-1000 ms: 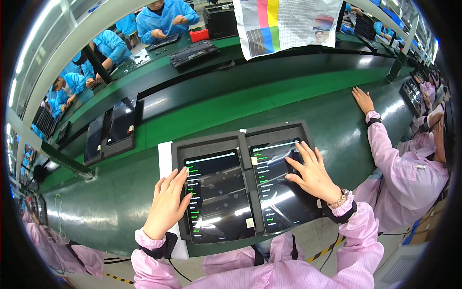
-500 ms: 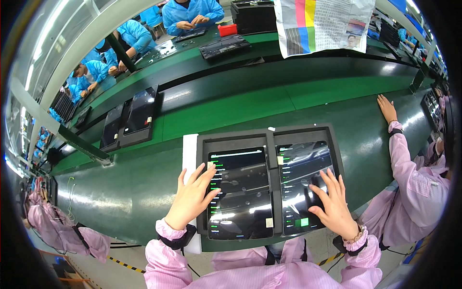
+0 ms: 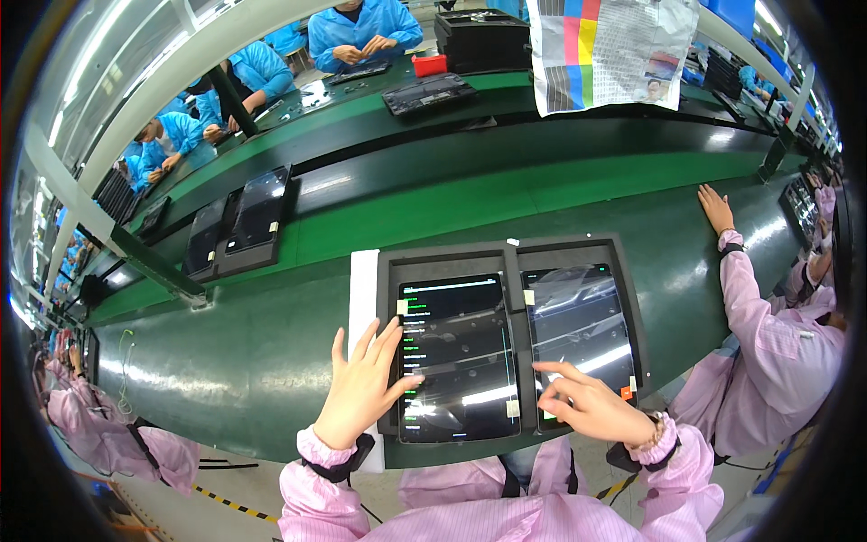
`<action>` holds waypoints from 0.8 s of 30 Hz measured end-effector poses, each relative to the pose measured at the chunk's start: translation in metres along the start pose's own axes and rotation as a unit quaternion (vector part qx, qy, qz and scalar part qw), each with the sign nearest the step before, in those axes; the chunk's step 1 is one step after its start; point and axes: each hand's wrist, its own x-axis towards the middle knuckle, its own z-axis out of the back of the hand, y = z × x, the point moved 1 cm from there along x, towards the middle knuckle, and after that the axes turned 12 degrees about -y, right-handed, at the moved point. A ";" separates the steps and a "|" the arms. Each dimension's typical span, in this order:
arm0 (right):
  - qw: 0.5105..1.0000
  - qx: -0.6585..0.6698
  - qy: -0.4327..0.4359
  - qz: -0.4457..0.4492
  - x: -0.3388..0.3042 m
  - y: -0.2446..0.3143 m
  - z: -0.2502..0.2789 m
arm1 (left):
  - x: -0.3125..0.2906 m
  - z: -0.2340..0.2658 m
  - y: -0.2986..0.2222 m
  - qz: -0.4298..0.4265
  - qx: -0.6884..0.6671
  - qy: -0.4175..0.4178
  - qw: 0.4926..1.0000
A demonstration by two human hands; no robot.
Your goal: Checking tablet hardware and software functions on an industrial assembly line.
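Note:
Two tablets lie face up in a dark two-bay foam tray (image 3: 442,256) on the bench in front of me. The left tablet (image 3: 456,352) shows a list of green and white lines on a black screen. Along its left edge rests my left hand (image 3: 354,397), fingers spread and thumb over the glass, holding nothing. My right hand (image 3: 598,408) is over the lower part of the right tablet (image 3: 578,316), index finger stretched out and other fingers partly bent, with nothing in it. That screen is mostly dark, with an orange patch and a green patch low down, partly covered by my hand.
A white strip (image 3: 364,289) lies along the tray's left side. Farther left, more tablets (image 3: 257,210) sit in another tray on the green bench. A co-worker's hand (image 3: 715,210) rests on the bench at right. A printed sheet (image 3: 614,59) hangs at the back.
My right hand has gone from spread fingers to a pointing shape, lower and to the left. The right tablet's list has given way to a mostly dark screen with an orange patch.

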 end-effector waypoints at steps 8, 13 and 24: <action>0.969 0.186 0.064 -0.148 0.061 -0.009 -0.018 | -0.075 -0.001 0.014 0.027 -0.047 0.061 0.997; 0.940 0.217 0.075 -0.253 0.074 -0.013 -0.012 | -0.090 -0.015 0.007 0.041 -0.086 0.056 0.994; 0.885 0.404 -0.022 -0.230 0.103 0.001 -0.029 | -0.092 -0.016 0.002 0.081 -0.120 0.037 0.989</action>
